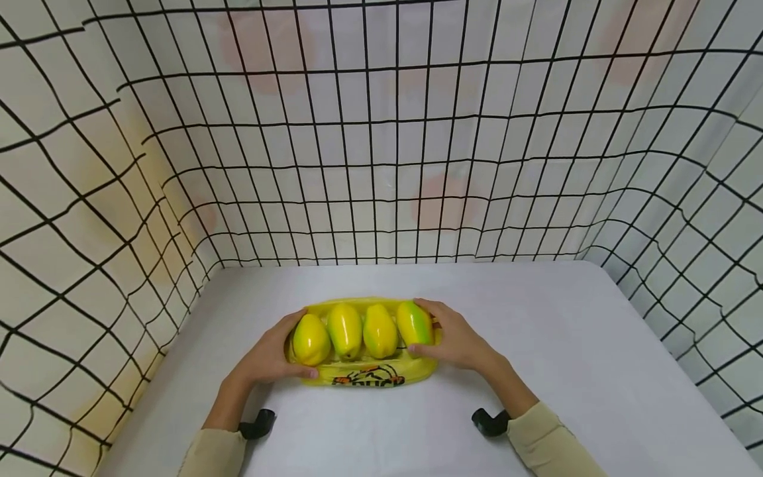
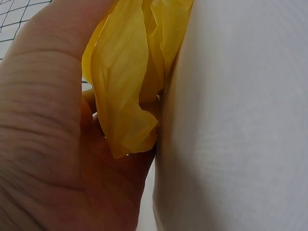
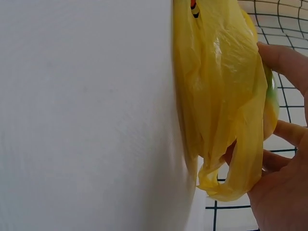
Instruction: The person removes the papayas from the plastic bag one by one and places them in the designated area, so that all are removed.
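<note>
Several glossy yellow-green mangoes (image 1: 344, 330) lie side by side in a row on a crumpled yellow plastic bag (image 1: 372, 374) with dark and orange print on its front. My left hand (image 1: 275, 351) grips the bag's left end, thumb in front and fingers behind, beside the leftmost mango. At the right end, my right hand (image 1: 454, 336) holds the bag, its thumb and fingers also against the rightmost mango (image 1: 415, 322). In the left wrist view, loose bag folds (image 2: 122, 91) hang inside the curve of the palm. A bag handle (image 3: 245, 159) droops near the right palm.
A white-covered table (image 1: 381, 437) lies under everything. Black wire mesh (image 1: 369, 142) stands along the back and both sides, with pale sheeting behind it. Black wrist mounts (image 1: 490, 423) sit below each wrist, next to beige sleeves (image 1: 548, 437).
</note>
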A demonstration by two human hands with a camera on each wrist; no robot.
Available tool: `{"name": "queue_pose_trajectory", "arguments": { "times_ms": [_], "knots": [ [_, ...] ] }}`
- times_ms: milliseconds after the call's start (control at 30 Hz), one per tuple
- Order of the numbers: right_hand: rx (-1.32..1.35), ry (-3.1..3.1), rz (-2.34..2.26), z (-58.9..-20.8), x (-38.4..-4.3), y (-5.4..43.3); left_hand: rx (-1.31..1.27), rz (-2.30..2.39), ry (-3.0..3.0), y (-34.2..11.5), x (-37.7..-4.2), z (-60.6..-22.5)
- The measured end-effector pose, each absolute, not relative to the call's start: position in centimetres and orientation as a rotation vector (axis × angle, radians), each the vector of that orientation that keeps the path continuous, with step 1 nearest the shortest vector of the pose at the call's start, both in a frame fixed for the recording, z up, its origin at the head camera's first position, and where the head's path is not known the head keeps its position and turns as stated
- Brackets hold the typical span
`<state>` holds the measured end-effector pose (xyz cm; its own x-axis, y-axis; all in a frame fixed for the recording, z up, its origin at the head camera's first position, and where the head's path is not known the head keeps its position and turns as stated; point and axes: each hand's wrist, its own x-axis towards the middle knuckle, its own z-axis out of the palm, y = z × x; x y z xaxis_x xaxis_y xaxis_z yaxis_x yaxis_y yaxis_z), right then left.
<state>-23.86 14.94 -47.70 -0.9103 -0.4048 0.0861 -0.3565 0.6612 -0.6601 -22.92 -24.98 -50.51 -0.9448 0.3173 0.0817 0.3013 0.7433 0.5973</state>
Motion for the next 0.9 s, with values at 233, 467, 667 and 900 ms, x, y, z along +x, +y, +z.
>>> {"name": "queue_pose_trajectory", "arguments": {
  "times_ms": [233,467,667,900],
  "knots": [
    [-0.622,2.752,-1.182,-47.6,-23.8,15.4,0.506,0.967,2.918,-24.9,-23.1,-50.4],
    [-0.62,2.753,-1.22,-47.5,-23.6,16.0,0.498,0.977,2.903,-24.7,-23.0,-50.7],
    [-0.617,2.759,-1.245,-47.1,-23.5,16.7,0.514,0.967,2.911,-24.7,-22.9,-50.6],
    [-0.6,2.766,-1.241,-46.9,-23.5,17.3,0.527,0.965,2.913,-24.8,-23.1,-50.5]
  ]
}}
